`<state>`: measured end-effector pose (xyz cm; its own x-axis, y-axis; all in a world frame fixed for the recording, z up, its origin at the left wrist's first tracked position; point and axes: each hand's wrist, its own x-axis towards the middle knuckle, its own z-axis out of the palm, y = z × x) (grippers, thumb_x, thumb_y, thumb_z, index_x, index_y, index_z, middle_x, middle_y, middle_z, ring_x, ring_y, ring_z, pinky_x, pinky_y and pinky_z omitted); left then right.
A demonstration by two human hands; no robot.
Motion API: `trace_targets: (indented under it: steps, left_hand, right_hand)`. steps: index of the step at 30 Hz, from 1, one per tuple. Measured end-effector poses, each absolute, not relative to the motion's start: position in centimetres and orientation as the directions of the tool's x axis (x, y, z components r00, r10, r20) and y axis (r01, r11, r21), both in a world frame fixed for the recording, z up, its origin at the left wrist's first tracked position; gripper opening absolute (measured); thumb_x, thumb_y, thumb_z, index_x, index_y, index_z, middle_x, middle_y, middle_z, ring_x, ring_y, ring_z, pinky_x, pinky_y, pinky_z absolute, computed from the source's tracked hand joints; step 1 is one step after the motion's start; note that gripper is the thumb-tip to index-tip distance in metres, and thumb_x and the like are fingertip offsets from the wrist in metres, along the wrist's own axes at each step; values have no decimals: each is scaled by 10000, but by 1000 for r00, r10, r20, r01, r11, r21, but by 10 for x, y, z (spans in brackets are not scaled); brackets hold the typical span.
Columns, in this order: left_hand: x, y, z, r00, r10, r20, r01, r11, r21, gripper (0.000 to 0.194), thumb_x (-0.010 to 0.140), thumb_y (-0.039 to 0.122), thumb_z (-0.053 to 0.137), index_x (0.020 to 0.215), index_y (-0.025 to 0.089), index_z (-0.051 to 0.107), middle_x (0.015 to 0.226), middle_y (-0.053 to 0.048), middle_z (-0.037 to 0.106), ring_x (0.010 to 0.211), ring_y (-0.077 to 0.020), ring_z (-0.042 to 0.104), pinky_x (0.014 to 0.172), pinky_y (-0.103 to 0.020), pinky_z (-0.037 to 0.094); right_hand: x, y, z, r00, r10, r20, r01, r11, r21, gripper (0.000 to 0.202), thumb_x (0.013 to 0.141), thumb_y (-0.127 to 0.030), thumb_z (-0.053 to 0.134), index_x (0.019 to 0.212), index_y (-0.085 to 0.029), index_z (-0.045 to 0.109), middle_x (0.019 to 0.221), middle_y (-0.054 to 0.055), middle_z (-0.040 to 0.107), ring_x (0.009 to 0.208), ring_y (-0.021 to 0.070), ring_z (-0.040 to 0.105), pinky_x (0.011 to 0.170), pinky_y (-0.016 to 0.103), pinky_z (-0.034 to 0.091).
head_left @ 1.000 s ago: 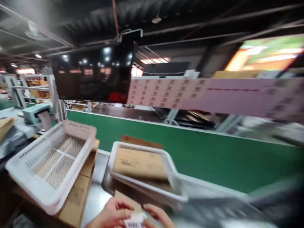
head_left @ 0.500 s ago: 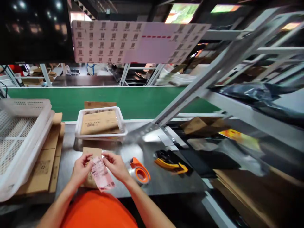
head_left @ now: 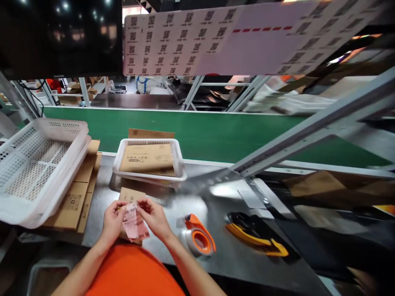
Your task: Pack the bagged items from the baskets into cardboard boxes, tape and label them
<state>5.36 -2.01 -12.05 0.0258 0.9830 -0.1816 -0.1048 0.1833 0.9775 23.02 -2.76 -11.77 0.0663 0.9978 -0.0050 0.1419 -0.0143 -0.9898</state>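
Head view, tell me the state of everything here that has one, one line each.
Pink label, held, printed side showing
Left hand, closed on label
Right hand, closed on label
Cardboard package behind label, partly hidden; sealing unclear
Orange tape dispenser, lying down, tape roll loaded
Black-and-yellow tool, lying down
Middle white basket, holding brown cardboard
Left white basket, resting on flattened cardboard
Monitor, screen dark, reflecting lights

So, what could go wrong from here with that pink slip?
Pinched near its top edge by the left hand and right hand, the pink slip might crease or tear. The right forearm could also bump the orange tape dispenser close beside it.
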Motion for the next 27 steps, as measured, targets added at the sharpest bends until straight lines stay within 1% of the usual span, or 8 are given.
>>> trace_targets:
  steps: [3,5,9,11,15,21,23,27]
  left_hand:
    - [52,-18,-114,118,979,-168,-51,175,983,382,706,475,858,913,167,764,877,-72,788,778,-205,717,726,-292,571]
    - [51,-15,-110,166,975,-147,-10,150,989,379,721,490,858,896,163,778,867,-73,789,773,-200,711,734,-290,564]
    - [50,-12,-108,232,964,-129,24,127,992,378,764,525,824,839,156,786,783,-56,770,695,-173,669,684,-271,532]
    - [49,-13,-110,242,963,-122,28,119,993,369,777,516,814,841,153,792,778,-56,771,686,-168,663,672,-265,524]
    - [46,-18,-113,295,949,-114,86,93,992,323,824,476,771,855,158,819,798,-71,797,696,-187,687,679,-277,530]
    - [39,-25,-115,291,955,-65,170,15,985,214,827,350,728,861,186,862,868,-87,834,776,-233,727,763,-324,567]
    - [37,-24,-118,282,955,-86,169,39,985,205,809,340,727,835,186,861,842,-84,830,751,-228,712,740,-322,555]
    - [37,-24,-124,238,952,-192,99,173,980,216,732,369,772,751,165,839,738,-67,792,678,-195,656,694,-301,511]
  right_hand:
    - [232,-31,-114,21,997,72,241,64,-968,113,868,-302,647,901,-212,707,836,30,772,744,177,715,714,303,586]
    - [233,-35,-110,-36,990,136,318,140,-938,133,884,-245,598,886,-208,726,821,29,770,731,170,704,706,291,566]
    - [234,-42,-103,-92,961,259,409,274,-870,181,907,-189,575,937,-212,752,899,51,790,792,183,717,762,307,565]
    - [233,-44,-100,-115,950,291,428,312,-848,174,931,-207,582,953,-217,755,900,56,792,803,187,723,772,308,571]
    - [232,-47,-100,-181,926,330,473,377,-797,208,1002,-302,569,966,-232,762,904,71,799,823,202,739,781,318,590]
    - [233,-43,-113,-319,854,412,541,521,-660,281,1057,-297,507,1046,-252,784,967,90,811,885,224,768,797,334,612]
    - [233,-41,-117,-356,831,427,578,555,-598,305,1071,-302,485,1045,-251,786,966,88,811,869,220,769,781,326,610]
    - [231,-40,-122,-421,794,438,627,604,-493,313,1085,-288,464,1020,-227,764,928,75,806,807,205,759,708,292,582]
